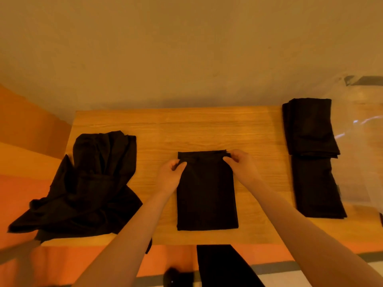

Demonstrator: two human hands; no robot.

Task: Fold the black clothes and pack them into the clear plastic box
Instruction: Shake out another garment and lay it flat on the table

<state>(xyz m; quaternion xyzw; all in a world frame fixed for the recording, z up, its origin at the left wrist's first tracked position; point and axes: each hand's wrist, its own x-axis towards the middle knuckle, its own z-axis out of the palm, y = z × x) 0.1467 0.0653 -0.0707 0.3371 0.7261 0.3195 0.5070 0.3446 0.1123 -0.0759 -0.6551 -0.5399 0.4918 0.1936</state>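
Head view is showing two bare forearms reaching over the near edge of the table (pixel 207 125) toward a garment (pixel 207 193) that is lying as a neat black rectangle at the table's middle. Both hands are working at the garment's far edge: the left hand (pixel 171 175) is pinching the far left corner between thumb and curled fingers, and the right hand (pixel 241 164) is pinching the far right corner the same way.

Left of the garment, a pile (pixel 83 183) of unfolded black clothes is sprawling, with part of it hanging over the table's near left edge. Right of the garment, two folded stacks (pixel 313 158) are sitting one behind the other, and the box (pixel 360 131) is showing only as a faint clear shape beyond them at the table's right end; whether the stacks are sitting inside it cannot be told.

The risks appear to be these. If the two pinches are gripping only the top layer, lifting or folding would probably be peeling the layers apart and spoiling the rectangle. Uneven pulling between the hands could be skewing the next crease. The overhanging pile looks liable to be sliding off the table if a forearm is brushing it, and a loose carry toward the box could be letting the folds drop open.
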